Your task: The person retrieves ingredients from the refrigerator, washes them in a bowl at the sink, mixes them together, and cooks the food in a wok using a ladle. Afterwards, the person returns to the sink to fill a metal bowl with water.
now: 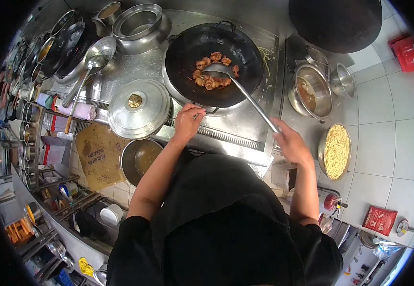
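A black wok (183,62) sits on the stove ring, with browned chunks of meat (211,83) in its middle. My right hand (293,144) is wrapped round the long handle of a metal ladle (252,101). The ladle's bowl rests over the meat, hiding part of it. At the wok's near rim, my left hand (187,125) is closed on the wok's loop handle (211,111), its fingers partly covering the loop. Just left of that hand is a lidded metal pot (140,97) with a brass knob.
A strainer (102,50) and several pots stand left on the steel stove top (192,16). To the right are a metal bowl of liquid (307,88) and a bowl of noodles (336,150). Below the stove edge sits a deep pot (140,159) beside flattened cardboard (97,155).
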Available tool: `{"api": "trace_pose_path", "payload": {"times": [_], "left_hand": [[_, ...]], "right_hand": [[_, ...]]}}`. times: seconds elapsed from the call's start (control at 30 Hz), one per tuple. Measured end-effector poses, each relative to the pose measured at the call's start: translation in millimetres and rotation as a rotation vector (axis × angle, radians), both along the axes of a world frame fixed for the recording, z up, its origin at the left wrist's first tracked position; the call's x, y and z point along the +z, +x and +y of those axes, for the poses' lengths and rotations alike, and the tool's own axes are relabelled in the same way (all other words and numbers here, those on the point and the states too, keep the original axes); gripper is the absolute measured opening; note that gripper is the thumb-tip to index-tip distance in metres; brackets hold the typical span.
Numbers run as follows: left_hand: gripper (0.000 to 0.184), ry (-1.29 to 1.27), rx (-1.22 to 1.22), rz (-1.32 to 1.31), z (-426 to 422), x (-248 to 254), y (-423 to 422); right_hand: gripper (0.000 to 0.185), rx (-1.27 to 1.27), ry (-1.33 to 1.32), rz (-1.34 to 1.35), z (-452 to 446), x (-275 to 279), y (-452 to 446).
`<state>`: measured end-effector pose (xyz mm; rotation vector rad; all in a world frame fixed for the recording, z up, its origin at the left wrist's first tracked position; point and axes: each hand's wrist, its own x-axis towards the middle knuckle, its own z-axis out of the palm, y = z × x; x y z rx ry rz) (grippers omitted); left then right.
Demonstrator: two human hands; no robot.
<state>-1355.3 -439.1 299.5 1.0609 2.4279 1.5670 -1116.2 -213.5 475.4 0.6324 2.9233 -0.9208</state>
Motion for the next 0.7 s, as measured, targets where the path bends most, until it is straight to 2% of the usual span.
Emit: {"api": "trace_pose_path", "payload": {"times": [0.1, 0.3, 0.4, 0.53, 0.7], "left_hand": [[0.016, -0.006, 0.01, -0.002, 1, -3, 4], [0.017, -0.014, -0.002, -0.01, 1, -4, -1], [0.017, -0.017, -0.011, -0.009, 2, -4, -1], [0.017, -0.014, -0.007, -0.033, 2, -5, -1], [0.017, -0.003, -0.005, -0.033, 2, -6, -1]], "right_hand": [[0.047, -0.23, -0.163, -0.261, -12, 47, 8], [0.048, -0.174, -0.068, -0.034, 5, -10, 4], [0.047, -0.231, -0.16, -0.084, 3, -27, -13], [0.047, -0.131, -0.068, -0.033, 7, -47, -25], [0.047, -0.083, -0.097, -0.082, 15, -43, -32]]}}
